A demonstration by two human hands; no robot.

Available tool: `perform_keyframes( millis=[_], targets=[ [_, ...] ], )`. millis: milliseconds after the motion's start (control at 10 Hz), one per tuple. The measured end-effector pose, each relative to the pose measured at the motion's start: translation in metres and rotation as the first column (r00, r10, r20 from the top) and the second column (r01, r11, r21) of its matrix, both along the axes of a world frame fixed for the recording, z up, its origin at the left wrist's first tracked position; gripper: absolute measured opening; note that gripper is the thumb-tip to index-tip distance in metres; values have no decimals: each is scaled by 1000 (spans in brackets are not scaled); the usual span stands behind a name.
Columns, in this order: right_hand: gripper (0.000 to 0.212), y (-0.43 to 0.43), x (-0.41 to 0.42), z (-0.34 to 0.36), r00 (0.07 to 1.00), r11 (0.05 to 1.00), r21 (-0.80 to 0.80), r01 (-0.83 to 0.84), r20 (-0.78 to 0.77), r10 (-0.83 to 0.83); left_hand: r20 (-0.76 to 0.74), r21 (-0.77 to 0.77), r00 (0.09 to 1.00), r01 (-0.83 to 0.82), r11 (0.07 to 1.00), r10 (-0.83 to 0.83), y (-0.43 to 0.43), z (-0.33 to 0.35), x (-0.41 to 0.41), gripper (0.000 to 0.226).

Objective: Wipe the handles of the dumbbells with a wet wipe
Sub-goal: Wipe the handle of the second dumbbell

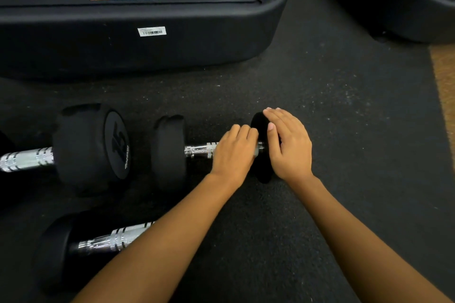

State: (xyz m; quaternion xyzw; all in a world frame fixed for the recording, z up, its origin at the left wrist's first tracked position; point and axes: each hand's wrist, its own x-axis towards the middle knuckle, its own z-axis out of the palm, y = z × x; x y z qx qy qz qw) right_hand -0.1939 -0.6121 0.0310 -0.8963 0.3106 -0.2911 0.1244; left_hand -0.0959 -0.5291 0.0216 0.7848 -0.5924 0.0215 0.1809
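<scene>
Three black dumbbells with chrome handles lie on the dark floor. The middle dumbbell [170, 152] stretches left to right. My left hand [234, 152] is closed around the right part of its chrome handle [200, 150]; a sliver of pale wipe [256, 151] shows at my fingers. My right hand [288, 145] lies flat, fingers together, on the dumbbell's right head [258, 120]. A larger dumbbell [91, 147] marked 15 lies at the left. A third dumbbell [110, 241] lies nearer me, partly under my left forearm.
The black base of a treadmill [147, 39] with a warning sticker fills the far left. Another black machine [406, 0] stands at the far right. A tan strip of floor [445, 86] runs along the right edge of the rubber mat.
</scene>
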Motion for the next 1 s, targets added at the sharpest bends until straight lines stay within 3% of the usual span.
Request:
perform_keyframes(
  millis=[300,600,800,900,1000],
  targets=[
    [41,0,-1,-1,1000,1000,11,2,7,-2,73,-40,993,92,995,-89,10,-5,17,28],
    [41,0,0,1,1000,1000,13,-4,7,4,-36,-13,995,97,995,-97,-1,-4,8,28],
    [42,1,-1,0,1000,1000,22,-6,7,6,-197,185,979,91,979,-54,11,2,25,36],
    [41,0,0,0,1000,1000,21,-5,11,5,-206,361,975,-1,932,80,-1,6,29,37],
    [41,0,0,0,1000,1000,15,-3,17,3,-124,451,986,-40,892,107,-12,9,21,40]
  ],
)
